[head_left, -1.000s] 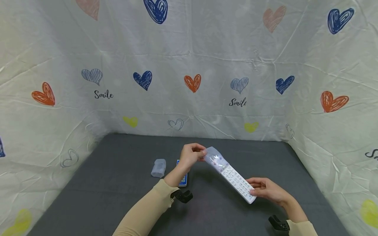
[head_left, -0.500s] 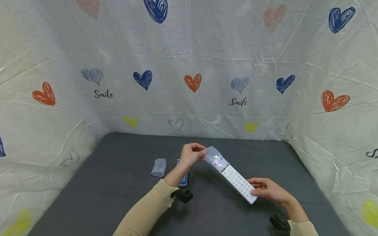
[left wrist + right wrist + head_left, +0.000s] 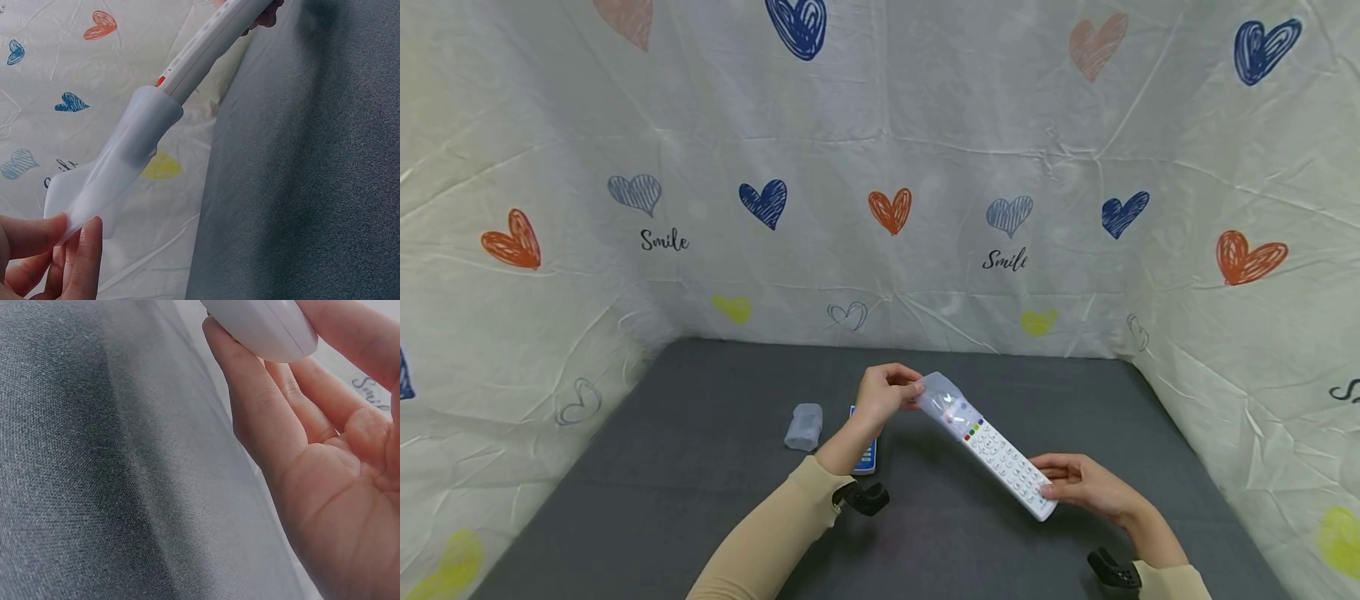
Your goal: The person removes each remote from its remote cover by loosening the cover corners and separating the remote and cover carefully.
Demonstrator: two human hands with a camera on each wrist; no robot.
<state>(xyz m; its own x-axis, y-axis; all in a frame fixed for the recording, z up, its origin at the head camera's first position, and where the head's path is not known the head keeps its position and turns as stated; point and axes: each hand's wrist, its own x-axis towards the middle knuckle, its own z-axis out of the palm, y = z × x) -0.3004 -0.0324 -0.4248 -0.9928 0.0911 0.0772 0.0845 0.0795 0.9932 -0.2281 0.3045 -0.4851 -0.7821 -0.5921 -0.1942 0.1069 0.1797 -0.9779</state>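
A pale sheet (image 3: 880,150) printed with scribbled hearts — navy, orange, yellow, faded pink and grey-blue — is hung as a backdrop on three sides, creased and wrinkled. The word "Smile" is written on it in black script at two places on the back wall; a cut-off bit of black script shows at the right edge, too little to read. Below it lies the bench (image 3: 700,467), covered in dark grey woven cloth.

Above the bench, a long white remote control (image 3: 1003,462) is held slantwise between both hands, clear of the surface. Its far end sits inside a translucent silicone sleeve (image 3: 946,402), with coloured buttons showing at the sleeve's mouth; the key markings are too small to read. The left hand (image 3: 886,393) pinches the loose end of the sleeve between thumb and fingertips. The right hand (image 3: 1086,485) grips the near end of the remote, fingers curled beneath it and thumb on top.

On the bench to the left lies a small crumpled translucent cover (image 3: 803,426) — just beside it, a blue-edged device (image 3: 865,457), partly hidden by the left forearm.
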